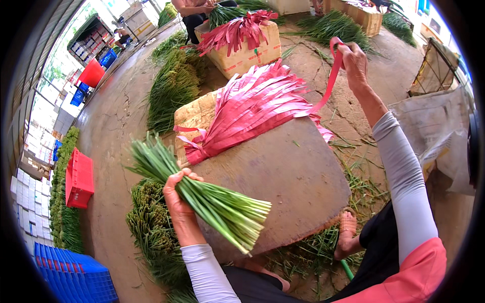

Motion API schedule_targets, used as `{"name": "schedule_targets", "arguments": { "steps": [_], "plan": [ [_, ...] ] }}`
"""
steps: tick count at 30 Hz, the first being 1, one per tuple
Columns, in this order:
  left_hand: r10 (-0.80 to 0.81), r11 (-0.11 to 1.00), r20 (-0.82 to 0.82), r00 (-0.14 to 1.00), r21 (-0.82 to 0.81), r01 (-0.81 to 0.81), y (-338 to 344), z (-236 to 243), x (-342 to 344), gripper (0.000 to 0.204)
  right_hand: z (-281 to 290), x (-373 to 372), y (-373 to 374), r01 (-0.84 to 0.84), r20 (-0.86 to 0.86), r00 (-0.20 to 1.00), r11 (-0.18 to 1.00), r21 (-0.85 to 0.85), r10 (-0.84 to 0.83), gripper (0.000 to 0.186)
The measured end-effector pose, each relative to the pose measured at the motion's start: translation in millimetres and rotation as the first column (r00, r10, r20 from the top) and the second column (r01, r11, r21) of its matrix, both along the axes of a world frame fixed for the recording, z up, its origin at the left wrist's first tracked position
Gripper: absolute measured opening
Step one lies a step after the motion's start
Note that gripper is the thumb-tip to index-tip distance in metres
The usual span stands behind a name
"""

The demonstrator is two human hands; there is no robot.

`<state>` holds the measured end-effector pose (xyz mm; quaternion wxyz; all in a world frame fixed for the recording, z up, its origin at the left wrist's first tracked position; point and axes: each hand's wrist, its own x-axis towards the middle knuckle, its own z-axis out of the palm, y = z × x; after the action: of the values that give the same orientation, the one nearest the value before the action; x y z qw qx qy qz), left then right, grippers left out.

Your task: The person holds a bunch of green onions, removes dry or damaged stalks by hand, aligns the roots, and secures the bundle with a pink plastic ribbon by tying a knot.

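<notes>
Green stalks form the bundle point(202, 199) that my left hand point(177, 194) holds, fingers wrapped fully around its middle. The bundle lies over the near left edge of the round wooden table point(288, 177), cut ends pointing toward me and leafy tips angled away to the left of the table. My right hand point(353, 60) is raised beyond the far right edge of the table, thumb and fingers pinched on one pink strip point(331, 76). That strip runs down from the pinch to the sheaf of pink strips point(252, 111), which lies on the far half of the table, knotted at its left end.

Handling judgement: the stalks look light, springy and easily bruised, and loose ones could slide out lengthwise. Grip belongs at mid-length, firm enough to keep the cut ends level, not so tight that stems crush. The strip appears thin, limp and smooth; a pinch near its free end gives control.

More green stalks point(172, 86) lie heaped on the floor beyond the table. A red crate point(78, 179) stands well to the left of the table.
</notes>
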<state>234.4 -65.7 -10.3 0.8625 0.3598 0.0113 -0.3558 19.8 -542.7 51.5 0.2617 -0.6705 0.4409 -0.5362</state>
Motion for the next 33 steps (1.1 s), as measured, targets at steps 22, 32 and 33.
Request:
{"name": "schedule_targets", "arguments": {
  "steps": [22, 32, 33],
  "plan": [
    [-0.045, 0.999, 0.185, 0.982, 0.009, 0.044, 156, 56, -58, 0.071, -90, -35, 319, -0.951, -0.617, 0.201, 0.303, 0.065, 0.761, 0.055],
    [-0.047, 0.996, 0.190, 0.981, 0.085, 0.032, 154, 59, -63, 0.072, -109, -69, 273, -0.585, -0.837, 0.507, 0.796, -0.156, 0.208, 0.050],
    [-0.049, 0.995, 0.182, 0.982, 0.099, 0.032, 151, 59, -63, 0.071, -106, -72, 273, -0.532, -0.848, 0.509, 0.828, -0.177, 0.145, 0.050]
  ]
}}
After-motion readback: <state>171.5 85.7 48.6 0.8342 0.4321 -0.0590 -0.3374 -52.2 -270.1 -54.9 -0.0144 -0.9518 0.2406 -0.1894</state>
